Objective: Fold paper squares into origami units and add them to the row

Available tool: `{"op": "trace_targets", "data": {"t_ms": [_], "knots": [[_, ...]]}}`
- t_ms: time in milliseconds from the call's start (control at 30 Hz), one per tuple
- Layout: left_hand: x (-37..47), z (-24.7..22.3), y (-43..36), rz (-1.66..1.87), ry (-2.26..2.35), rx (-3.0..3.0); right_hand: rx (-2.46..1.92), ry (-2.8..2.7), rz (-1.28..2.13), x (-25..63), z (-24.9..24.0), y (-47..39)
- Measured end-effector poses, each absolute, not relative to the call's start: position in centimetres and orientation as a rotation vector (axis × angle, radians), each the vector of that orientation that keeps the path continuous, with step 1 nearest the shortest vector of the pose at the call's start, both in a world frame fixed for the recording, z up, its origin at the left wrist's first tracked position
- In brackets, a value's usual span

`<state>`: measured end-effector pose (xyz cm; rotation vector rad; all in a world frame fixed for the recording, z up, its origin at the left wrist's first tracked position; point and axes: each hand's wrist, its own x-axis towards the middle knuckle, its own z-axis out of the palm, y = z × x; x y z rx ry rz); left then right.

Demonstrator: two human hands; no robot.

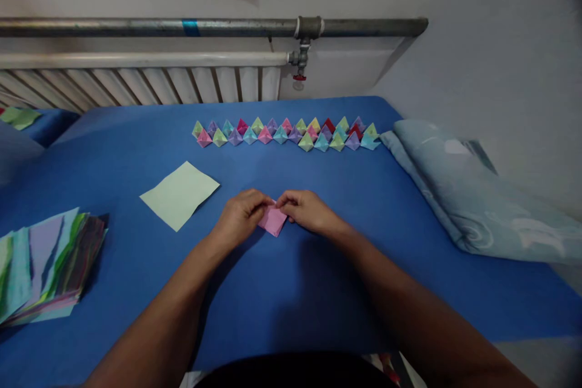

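A small folded piece of pink paper point(273, 222) lies between my hands over the blue surface, one corner pointing toward me. My left hand point(243, 213) pinches its upper left edge with thumb and forefinger. On the other side, my right hand point(307, 208) grips the upper right edge the same way, the fingertips of both hands almost meeting at the top corner. The fingers cover part of the folds there. To the left of my left hand lies a flat, pale green paper sheet point(180, 196).
Rows of small folded paper shapes point(285, 133) in several colours stand along the back of the blue surface point(254, 309). A stack of coloured paper point(50, 264) is at the left. At the right lies a folded grey-blue blanket point(482, 194). Behind are a radiator point(182, 82) and a metal pipe point(245, 28).
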<state>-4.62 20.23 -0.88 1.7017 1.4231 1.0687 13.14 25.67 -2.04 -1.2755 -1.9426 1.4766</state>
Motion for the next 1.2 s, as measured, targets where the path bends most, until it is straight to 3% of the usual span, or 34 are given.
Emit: {"op": "trace_targets", "data": {"t_ms": [333,500,1200], "knots": [[-5.8,-3.3,18.8,0.82,1.357,1.957,-1.024,-2.571,0.627,15.3,-1.2,25.6],[-6.0,-2.5,18.8,0.723,1.33,2.031,-0.742,-2.651,0.759,15.8,-1.3,24.9],[-6.7,-1.9,18.9,0.667,1.338,2.004,-0.695,-2.606,0.872,16.5,-1.6,25.6]]}}
